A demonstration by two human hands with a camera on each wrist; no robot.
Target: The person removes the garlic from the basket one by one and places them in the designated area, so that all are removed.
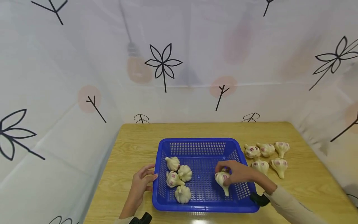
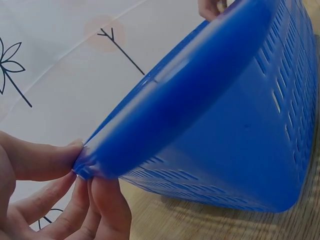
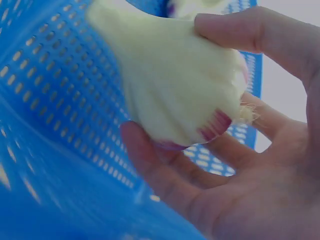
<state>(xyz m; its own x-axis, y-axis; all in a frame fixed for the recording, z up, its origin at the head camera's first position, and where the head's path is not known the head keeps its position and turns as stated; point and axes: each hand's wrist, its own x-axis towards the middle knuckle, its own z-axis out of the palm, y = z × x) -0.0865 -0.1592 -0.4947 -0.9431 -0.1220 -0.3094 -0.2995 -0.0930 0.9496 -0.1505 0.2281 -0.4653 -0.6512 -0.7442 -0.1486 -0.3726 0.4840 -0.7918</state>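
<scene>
A blue plastic basket with perforated walls stands on the table. At its left rim my left hand pinches the edge, thumb on one side and fingers beneath, as the left wrist view shows on the basket rim. Inside the basket's right part, my right hand grips a garlic bulb between thumb and fingers. That bulb is white with purple streaks, its stem pointing away from the palm. Several other garlic bulbs lie along the basket's left side. Part of another bulb shows behind the held one.
Several garlic bulbs lie in two rows on the wooden table, just right of the basket. A white cloth with printed flowers and twigs hangs behind the table and along both sides.
</scene>
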